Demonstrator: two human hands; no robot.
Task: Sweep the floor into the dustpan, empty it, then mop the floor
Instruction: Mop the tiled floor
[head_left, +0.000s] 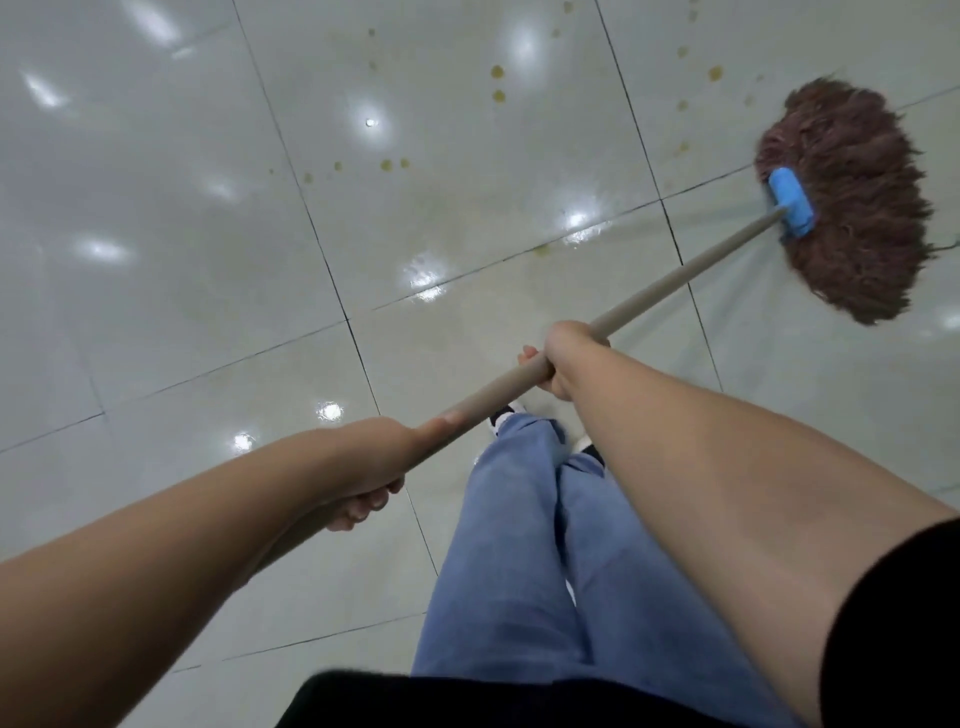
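Both hands wrapped round the long beige mop handle (675, 275): right hand (563, 358) forward, left hand (374, 462) rearward. Shaggy brown string mop head (862, 208) lies ahead-right along the handle; yellowish spots (387, 165) on the glossy pale tiled floor (182, 260) sit to its left.

The floor (171, 291) is made of big, pale, shiny tiles with thin dark lines (322, 249) between them. Bright lights (369, 117) shine back from it in white spots. Small yellow-brown spots (497, 73) dot the far tiles.
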